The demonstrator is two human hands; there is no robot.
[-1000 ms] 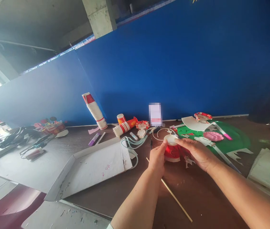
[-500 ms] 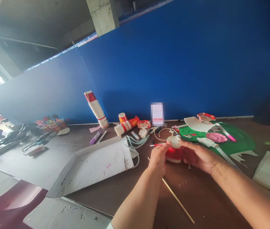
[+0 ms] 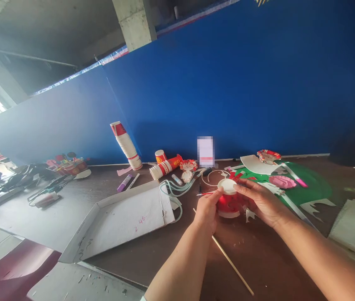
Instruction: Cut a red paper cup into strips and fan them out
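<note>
In from the desk's (image 3: 268, 265) front edge: one cup (image 3: 228, 205), pinched by my left hand (image 3: 207, 208) and right hand (image 3: 263, 204); too hard a squeeze could buckle it.

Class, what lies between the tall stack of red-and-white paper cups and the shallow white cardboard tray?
In the head view, a thick purple tube, a slim white pen-shaped stick and a pink paper scrap lie there.
</note>
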